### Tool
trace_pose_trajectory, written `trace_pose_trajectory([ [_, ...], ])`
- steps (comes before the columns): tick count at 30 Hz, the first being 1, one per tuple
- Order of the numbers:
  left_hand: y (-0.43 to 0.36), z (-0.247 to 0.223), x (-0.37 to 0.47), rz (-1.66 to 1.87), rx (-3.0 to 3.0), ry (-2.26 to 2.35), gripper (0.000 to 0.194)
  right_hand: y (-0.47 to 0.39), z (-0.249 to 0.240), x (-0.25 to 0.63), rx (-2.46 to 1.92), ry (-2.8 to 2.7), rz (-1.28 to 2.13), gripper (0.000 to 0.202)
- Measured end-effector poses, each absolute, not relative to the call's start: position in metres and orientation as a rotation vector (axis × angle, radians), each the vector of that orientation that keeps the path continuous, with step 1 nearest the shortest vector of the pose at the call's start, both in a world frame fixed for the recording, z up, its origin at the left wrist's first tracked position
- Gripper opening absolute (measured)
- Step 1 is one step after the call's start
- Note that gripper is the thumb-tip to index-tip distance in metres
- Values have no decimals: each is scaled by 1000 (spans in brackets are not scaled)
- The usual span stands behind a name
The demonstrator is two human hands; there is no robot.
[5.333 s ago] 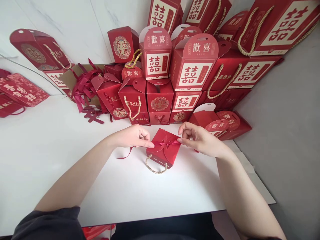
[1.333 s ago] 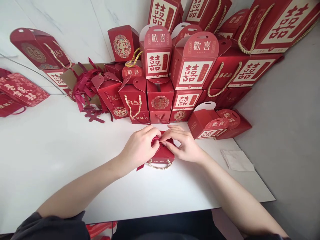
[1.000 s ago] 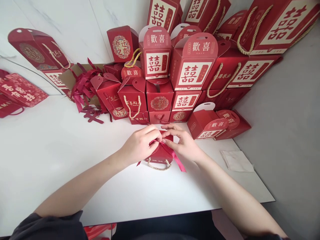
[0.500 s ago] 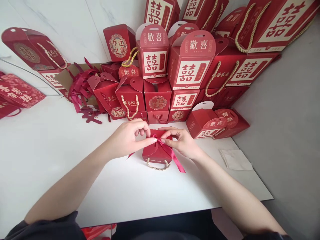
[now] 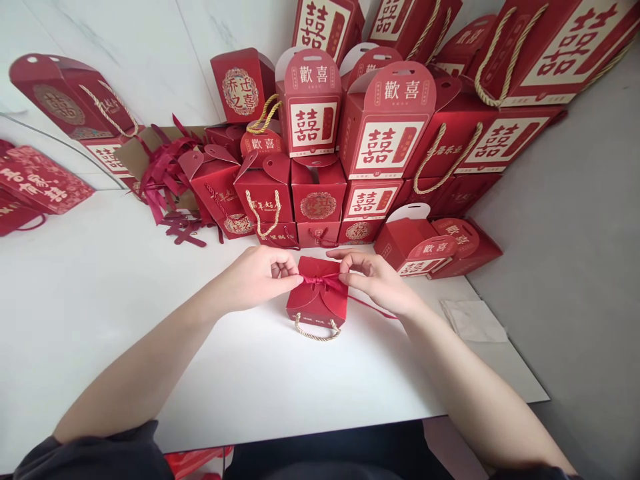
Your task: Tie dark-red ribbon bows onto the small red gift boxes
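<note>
A small red gift box (image 5: 313, 307) with a twisted cream rope handle (image 5: 317, 338) stands on the white table in front of me. Across its closed top flaps runs a red ribbon (image 5: 319, 281), knotted at the middle. My left hand (image 5: 273, 275) pinches the ribbon at the left of the knot. On the other side my right hand (image 5: 369, 277) pinches it too, and the ribbon is stretched between the two. A loose ribbon tail trails out to the right, under my right wrist.
Stacked red gift boxes (image 5: 385, 127) line the back wall. Two smaller boxes (image 5: 425, 250) lean right of my hands. A heap of ribbons (image 5: 167, 163) sits at back left, near a red bag (image 5: 45, 177). A folded white cloth (image 5: 474, 320) lies near the table's right edge.
My hands have moved apart, left and right, drawing the ribbon taut into a knot over the box top. The ribbon tail that hung over the box's front now lies off to the right.
</note>
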State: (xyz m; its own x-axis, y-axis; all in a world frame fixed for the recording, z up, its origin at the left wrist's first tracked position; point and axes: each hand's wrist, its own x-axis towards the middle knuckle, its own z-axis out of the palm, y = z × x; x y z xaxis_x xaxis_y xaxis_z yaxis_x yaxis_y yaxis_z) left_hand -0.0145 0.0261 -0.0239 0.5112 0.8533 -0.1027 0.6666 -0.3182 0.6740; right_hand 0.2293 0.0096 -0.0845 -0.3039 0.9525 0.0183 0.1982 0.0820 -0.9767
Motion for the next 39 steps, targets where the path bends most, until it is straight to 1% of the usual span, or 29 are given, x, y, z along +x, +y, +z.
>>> trace_pose_trajectory([
  [5, 30, -21, -17, 258, 2101, 1280, 17, 9, -79, 236, -1251, -1692, 1196, 10],
  [9, 34, -22, -19, 214, 2146, 1306, 20, 8, -77, 238, -1300, -1750, 1092, 10],
  [13, 43, -25, -25, 341, 2212, 1248, 18, 11, -81, 242, -1178, -1801, 1072, 8],
  [15, 47, -23, -28, 367, 2265, 1095, 20, 13, -83, 244, -1120, -1770, 1094, 14],
  [16, 48, -21, -30, 325, 2279, 968, 21, 13, -83, 245, -1094, -1758, 1102, 17],
  [18, 49, -15, -32, 196, 2266, 720, 31, 13, -83, 244, -1045, -1770, 1085, 19],
  [20, 47, -11, -33, 127, 2278, 612, 36, 12, -83, 242, -1013, -1814, 1031, 19],
  [24, 43, -8, -34, 221, 2469, 707, 32, 9, -83, 236, -1007, -1863, 998, 20],
  [30, 40, -10, -35, 282, 2710, 705, 38, 8, -86, 233, -1031, -1860, 1019, 13],
  [39, 41, -18, -34, 265, 2878, 815, 31, 8, -86, 231, -988, -1836, 1017, 9],
])
